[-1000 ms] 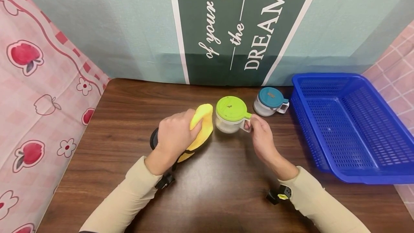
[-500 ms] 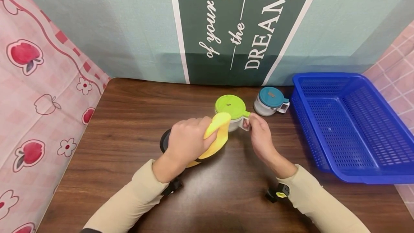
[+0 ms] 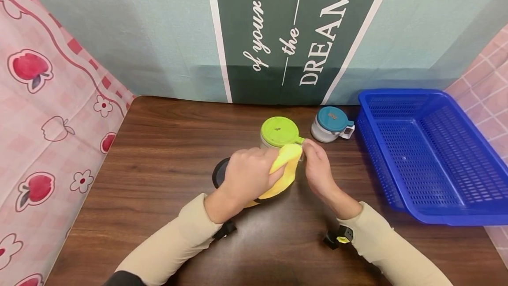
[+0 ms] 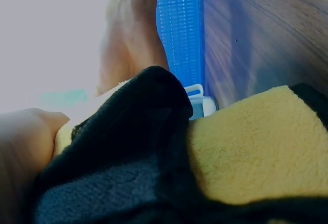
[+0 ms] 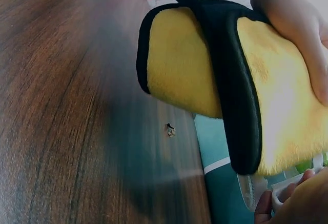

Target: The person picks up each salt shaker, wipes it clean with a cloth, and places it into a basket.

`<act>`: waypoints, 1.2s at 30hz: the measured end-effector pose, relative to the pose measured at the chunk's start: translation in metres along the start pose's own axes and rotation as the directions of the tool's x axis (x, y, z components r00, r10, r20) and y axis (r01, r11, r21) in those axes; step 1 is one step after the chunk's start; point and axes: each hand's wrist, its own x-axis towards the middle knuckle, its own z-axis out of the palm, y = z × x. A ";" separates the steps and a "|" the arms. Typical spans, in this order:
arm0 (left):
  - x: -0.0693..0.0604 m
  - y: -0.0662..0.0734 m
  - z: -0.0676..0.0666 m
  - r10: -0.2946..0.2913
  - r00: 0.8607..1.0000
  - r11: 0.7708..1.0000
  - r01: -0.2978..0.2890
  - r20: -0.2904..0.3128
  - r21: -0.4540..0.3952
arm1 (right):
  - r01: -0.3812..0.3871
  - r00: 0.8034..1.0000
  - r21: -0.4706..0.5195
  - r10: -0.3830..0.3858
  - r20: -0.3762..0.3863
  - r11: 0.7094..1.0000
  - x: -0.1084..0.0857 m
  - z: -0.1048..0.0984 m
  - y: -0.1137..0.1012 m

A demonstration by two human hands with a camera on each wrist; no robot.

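My left hand (image 3: 250,175) grips a folded yellow cloth (image 3: 283,175) with black edging and a dark grey reverse side, held just in front of a lidded jar. That jar (image 3: 279,132) has a lime green lid and a pale body with a side handle; the cloth and left hand cover most of its body in the head view. At the jar's right side, my right hand (image 3: 319,173) pinches the handle. In the right wrist view the right fingers (image 5: 264,206) curl at the white handle (image 5: 279,196), below the cloth.
A second jar (image 3: 332,123) with a teal lid stands behind to the right, its handle pointing at a blue plastic basket (image 3: 381,167). Fabric backdrop (image 3: 166,47) borders the wooden table (image 3: 158,144) at the back; pink patterned cloth (image 3: 59,122) hangs at the left.
My left hand has moved right with the yellow cloth, from beside the green-lidded jar to in front of it. The jar has shifted slightly left, with my right hand still at its handle.
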 end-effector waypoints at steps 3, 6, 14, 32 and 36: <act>0.002 0.003 0.003 0.002 1.000 1.000 -0.002 -0.004 -0.002 | -0.003 1.000 0.008 0.003 0.015 1.000 -0.001 0.000 0.000; 0.004 0.005 0.006 -0.002 1.000 1.000 0.002 -0.016 0.002 | -0.012 1.000 0.028 0.011 0.021 1.000 -0.002 0.000 0.000; 0.005 0.004 0.008 -0.034 0.999 0.999 0.034 0.006 0.005 | -0.025 0.999 0.038 0.024 0.026 0.999 -0.003 -0.001 -0.001; 0.004 -0.002 0.004 -0.062 0.998 0.997 0.061 0.020 0.044 | -0.014 1.000 0.001 0.014 0.010 1.000 -0.003 0.002 -0.003; 0.002 -0.004 0.003 -0.066 0.998 0.997 0.065 0.014 0.044 | -0.006 1.000 -0.011 0.006 0.011 1.000 -0.003 0.003 -0.003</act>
